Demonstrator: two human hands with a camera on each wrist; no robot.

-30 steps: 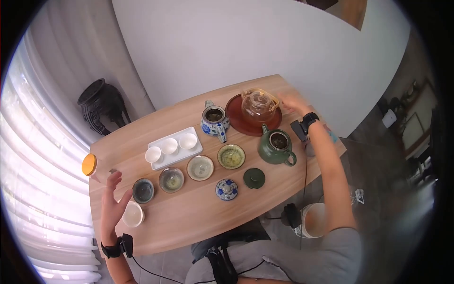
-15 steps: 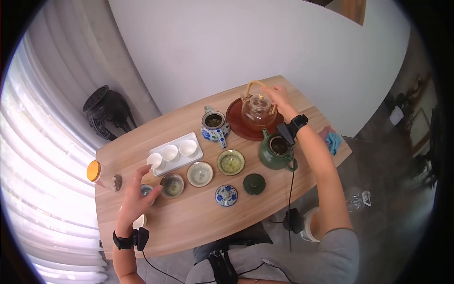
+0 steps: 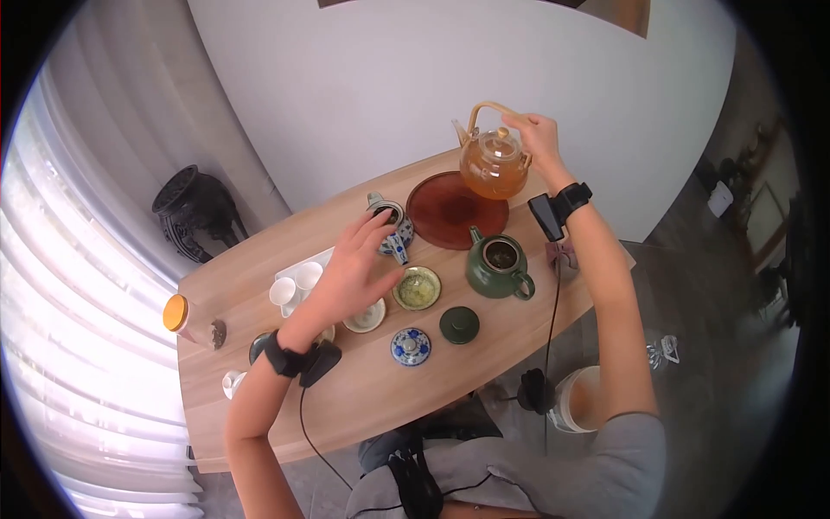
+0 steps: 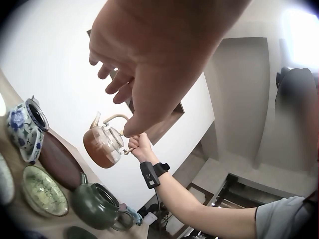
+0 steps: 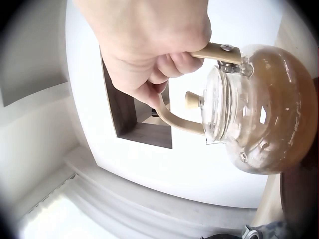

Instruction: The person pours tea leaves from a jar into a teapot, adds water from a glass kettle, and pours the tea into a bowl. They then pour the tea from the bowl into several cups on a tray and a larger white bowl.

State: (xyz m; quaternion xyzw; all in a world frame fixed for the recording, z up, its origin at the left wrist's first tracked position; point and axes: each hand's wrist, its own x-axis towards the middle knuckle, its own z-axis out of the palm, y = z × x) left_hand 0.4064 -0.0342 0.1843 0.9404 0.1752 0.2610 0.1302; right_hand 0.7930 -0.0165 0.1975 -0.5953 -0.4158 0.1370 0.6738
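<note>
The right hand (image 3: 538, 143) grips the pale bent handle of a glass teapot (image 3: 494, 166) and holds it above the round red-brown tray (image 3: 445, 212). Amber liquid fills much of the glass teapot (image 5: 274, 109) in the right wrist view, where the curled fingers of the right hand (image 5: 149, 45) wrap the handle. The left hand (image 3: 346, 268), fingers spread and holding nothing, hovers over the bowls beside the blue-and-white teapot (image 3: 405, 235). In the left wrist view the left hand (image 4: 144, 59) shows loosely bent fingers.
A green teapot (image 3: 495, 268), its green lid (image 3: 459, 325), a blue-and-white lid (image 3: 411, 346) and a green-glazed bowl (image 3: 417, 288) stand on the table. White cups (image 3: 283, 291) are partly behind the left arm. An orange-lidded jar (image 3: 175, 313) is at the left; a bucket (image 3: 577, 400) stands below the right edge.
The right hand has taken hold of the glass teapot's handle and lifted it off the tray. The left hand has moved right and forward, from the left-side bowls towards the blue-and-white teapot.
</note>
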